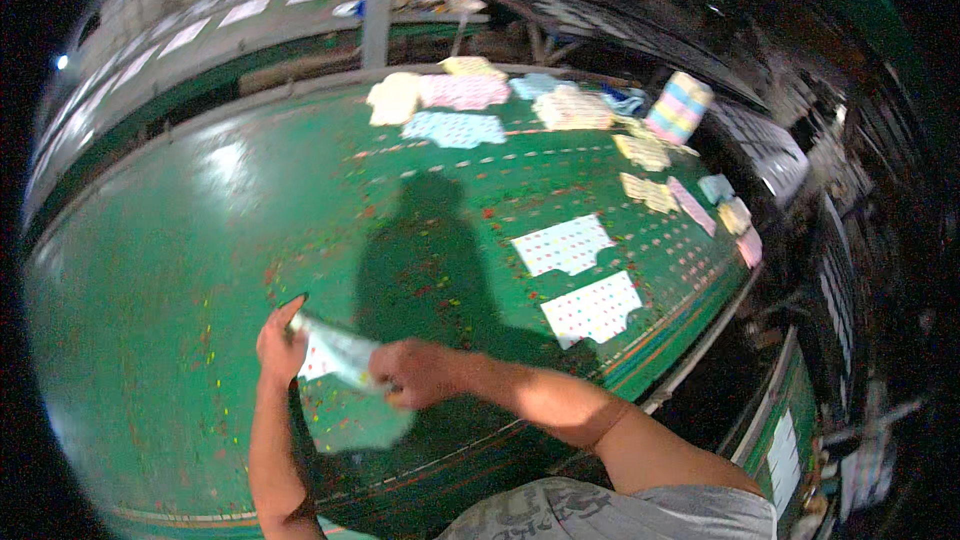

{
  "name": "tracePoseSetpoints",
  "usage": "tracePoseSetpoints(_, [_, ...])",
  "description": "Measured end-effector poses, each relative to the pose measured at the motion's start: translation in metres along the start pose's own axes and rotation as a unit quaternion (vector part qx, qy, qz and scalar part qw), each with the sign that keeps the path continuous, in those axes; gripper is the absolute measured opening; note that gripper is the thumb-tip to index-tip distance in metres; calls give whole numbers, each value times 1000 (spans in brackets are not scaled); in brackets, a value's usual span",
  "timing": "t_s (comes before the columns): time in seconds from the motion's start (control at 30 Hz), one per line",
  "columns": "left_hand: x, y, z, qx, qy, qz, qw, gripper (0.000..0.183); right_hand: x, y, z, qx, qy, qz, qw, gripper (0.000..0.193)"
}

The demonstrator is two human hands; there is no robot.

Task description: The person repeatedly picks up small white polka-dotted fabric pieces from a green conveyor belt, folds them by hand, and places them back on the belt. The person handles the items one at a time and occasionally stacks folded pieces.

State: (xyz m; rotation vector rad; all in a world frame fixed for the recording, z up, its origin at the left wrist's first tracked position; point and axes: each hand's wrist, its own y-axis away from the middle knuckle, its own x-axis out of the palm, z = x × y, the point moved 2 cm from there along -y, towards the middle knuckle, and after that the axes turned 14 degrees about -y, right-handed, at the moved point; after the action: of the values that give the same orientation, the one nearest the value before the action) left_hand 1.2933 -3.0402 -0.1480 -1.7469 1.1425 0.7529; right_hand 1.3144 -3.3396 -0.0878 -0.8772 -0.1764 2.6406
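Observation:
A pale white cloth piece with a few coloured dots is stretched between my hands, just above the near part of a long green table. My left hand grips its left end, with one finger pointing up. At the other end my right hand is closed round the cloth, its fingers partly hidden and slightly blurred. Two flat white dotted cut pieces lie to the right of my hands: an upper piece and a lower piece. Both have a curved notch in one edge.
Along the far side lie a cream stack, a pink stack and a blue patterned stack of cloth. A striped pastel bundle stands at the far right. Behind a grey post runs another table with white pieces.

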Motion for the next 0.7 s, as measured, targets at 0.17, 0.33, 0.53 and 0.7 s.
tracePoseSetpoints(0.17, [-50,8,-34,61,32,82,994,34,-6,63,47,54,-43,-122,990,26])
tracePoseSetpoints(0.33, [-87,28,-122,125,162,55,977,22,-41,170,82,157,-147,-247,945,36])
tracePoseSetpoints(0.53, [-66,62,-212,44,259,231,937,13,-56,285,92,247,-13,-219,944,29])
tracePoseSetpoints(0.7, [-20,85,-289,60,281,273,918,16,-88,378,79,253,4,-206,945,25])
